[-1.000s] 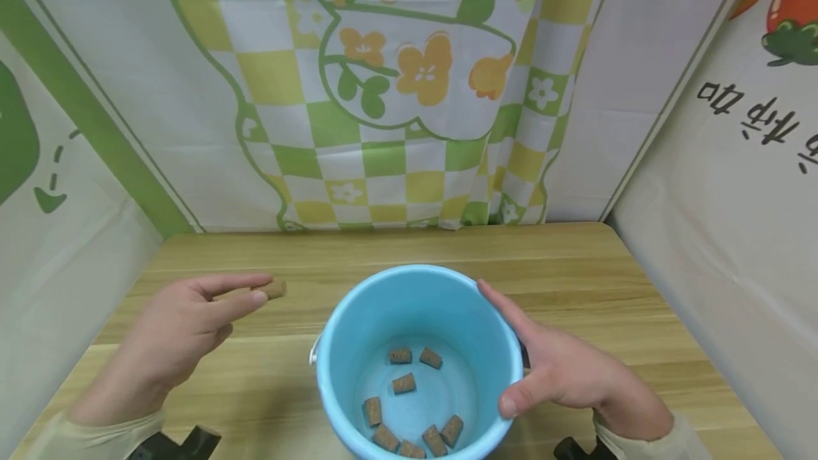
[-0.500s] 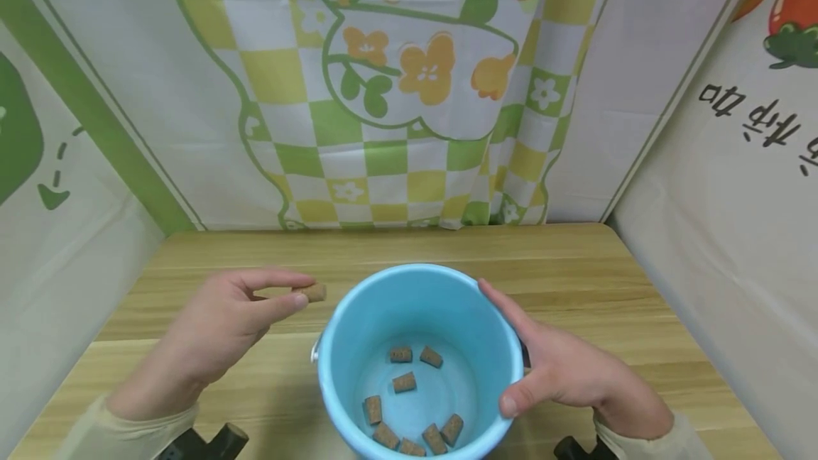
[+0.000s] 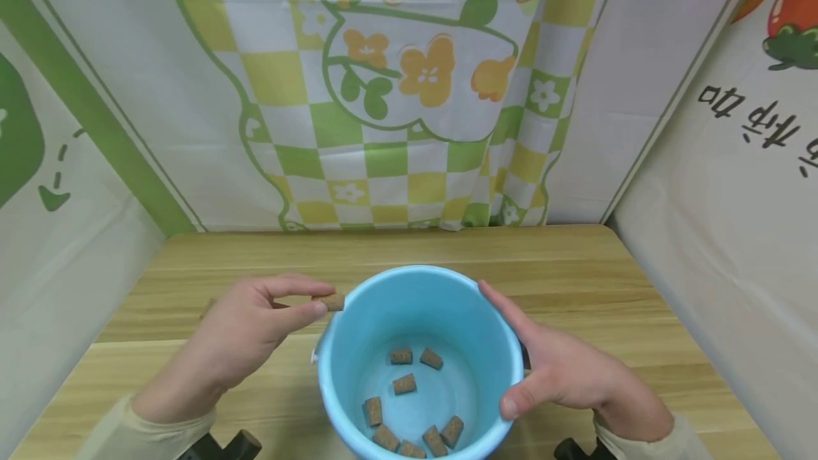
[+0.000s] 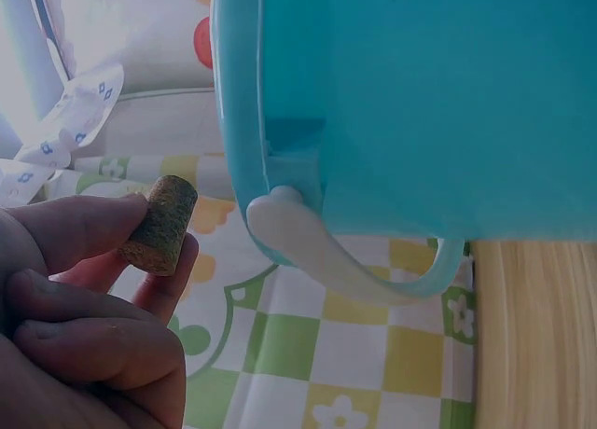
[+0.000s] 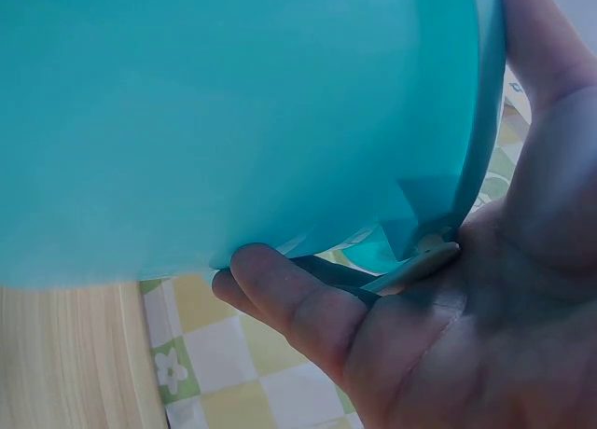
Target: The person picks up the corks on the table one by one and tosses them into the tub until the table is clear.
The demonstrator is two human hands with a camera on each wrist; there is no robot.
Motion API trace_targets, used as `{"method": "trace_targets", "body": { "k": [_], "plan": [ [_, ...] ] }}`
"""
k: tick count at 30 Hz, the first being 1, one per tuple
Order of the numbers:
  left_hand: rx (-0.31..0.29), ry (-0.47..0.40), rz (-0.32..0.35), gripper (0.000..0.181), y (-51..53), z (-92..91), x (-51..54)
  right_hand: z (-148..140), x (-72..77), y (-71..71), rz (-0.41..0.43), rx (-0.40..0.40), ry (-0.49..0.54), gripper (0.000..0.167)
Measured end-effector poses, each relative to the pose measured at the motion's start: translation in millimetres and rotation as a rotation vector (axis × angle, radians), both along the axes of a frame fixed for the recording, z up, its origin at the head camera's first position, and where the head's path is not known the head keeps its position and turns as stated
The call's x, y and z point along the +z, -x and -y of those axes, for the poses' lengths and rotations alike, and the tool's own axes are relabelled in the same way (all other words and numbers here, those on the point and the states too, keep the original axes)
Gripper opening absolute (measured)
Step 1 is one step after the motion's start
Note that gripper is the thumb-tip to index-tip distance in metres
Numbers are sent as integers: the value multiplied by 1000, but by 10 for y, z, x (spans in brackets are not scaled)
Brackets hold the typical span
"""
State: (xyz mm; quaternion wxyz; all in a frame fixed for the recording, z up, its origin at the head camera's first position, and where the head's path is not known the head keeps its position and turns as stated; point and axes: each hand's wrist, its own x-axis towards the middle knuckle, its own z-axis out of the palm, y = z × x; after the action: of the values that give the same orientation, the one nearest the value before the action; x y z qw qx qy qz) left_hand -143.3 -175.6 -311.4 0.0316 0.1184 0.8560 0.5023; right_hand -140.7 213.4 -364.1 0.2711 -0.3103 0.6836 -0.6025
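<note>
My left hand [image 3: 246, 332] pinches a cork [image 3: 331, 302] between thumb and fingertips, at the left rim of a light blue bucket [image 3: 424, 272]. Seen from the left wrist, the cork [image 4: 166, 226] is clear of the bucket wall [image 4: 420, 103], beside the white handle [image 4: 345, 266]. On the bucket's floor lie several more corks [image 3: 404, 383], scattered apart and in a loose cluster near the front. My right hand [image 3: 562, 371] grips the bucket's right side, thumb on the rim. From the right wrist, its fingers [image 5: 298, 308] bend against the outer wall, beside the handle.
The bucket stands on a wooden table [image 3: 575, 261]. A small brown piece [image 3: 207, 309] shows behind my left hand, mostly hidden. A patterned cloth wall [image 3: 383, 155] closes off the far edge, and printed panels [image 3: 722, 233] stand at the sides.
My left hand has carried the cork rightward from over the table to the bucket's left rim. The right hand and the bucket have stayed in place.
</note>
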Motion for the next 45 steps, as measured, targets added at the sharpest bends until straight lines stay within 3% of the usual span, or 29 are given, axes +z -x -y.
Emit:
{"method": "trace_targets", "body": {
  "k": [18,27,35,45],
  "plan": [
    [-41,-57,21,30,-9,-100,-15,-9,-9,-5,-19,-11,-21,124],
    [-81,-190,90,54,-20,-124,-39,-1,-9,-2,-45,-18,-37,126],
    [-42,-206,102,54,-17,-75,-81,12,-18,-5,-29,1,-4,124],
    [25,-135,81,55,-13,51,-100,9,-11,12,-14,-8,-25,125]
  ]
}}
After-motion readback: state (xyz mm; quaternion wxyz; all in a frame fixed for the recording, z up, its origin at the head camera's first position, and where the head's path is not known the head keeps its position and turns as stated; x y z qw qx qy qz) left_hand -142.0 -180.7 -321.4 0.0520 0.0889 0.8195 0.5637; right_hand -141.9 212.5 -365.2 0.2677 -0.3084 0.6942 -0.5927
